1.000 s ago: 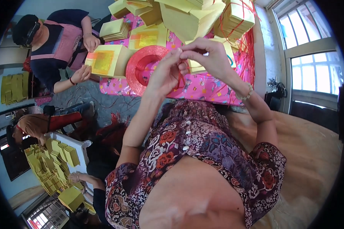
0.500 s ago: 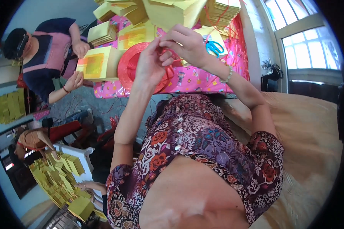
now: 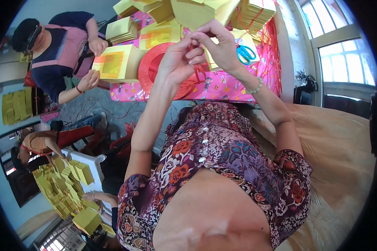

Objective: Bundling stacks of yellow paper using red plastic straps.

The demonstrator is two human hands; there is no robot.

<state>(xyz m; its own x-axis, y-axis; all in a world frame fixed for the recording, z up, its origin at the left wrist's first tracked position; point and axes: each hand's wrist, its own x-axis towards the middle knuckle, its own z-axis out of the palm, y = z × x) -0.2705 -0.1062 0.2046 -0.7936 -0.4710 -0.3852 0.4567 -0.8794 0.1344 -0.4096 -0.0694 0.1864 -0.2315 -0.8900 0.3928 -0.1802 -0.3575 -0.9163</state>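
Observation:
Over the table's near side, my left hand (image 3: 181, 62) is closed with its fingers curled round a thin red plastic ribbon (image 3: 201, 75), a loop of which hangs beside the fingers. My right hand (image 3: 221, 44) meets it fingertip to fingertip, thumb and forefinger pinched; the bit of ribbon between them is mostly hidden. Behind my left wrist lies a large flat red ribbon roll (image 3: 148, 79), partly covered by my hand. Scissors with blue handles (image 3: 246, 54) rest on yellow paper to the right of my right hand.
A pink patterned cloth (image 3: 228, 85) covers the table. Yellow paper stacks (image 3: 203, 12) stand at its far side, and red strands (image 3: 273, 54) hang at its right edge. At left, a co-worker (image 3: 60, 54) holds a yellow paper block (image 3: 115, 65). Other people handle yellow paper (image 3: 63, 184) at lower left.
The whole view has shifted, so the table and my hands appear slightly further right. My fingers remain together at the ribbon, with the right hand's knuckles more raised and bent.

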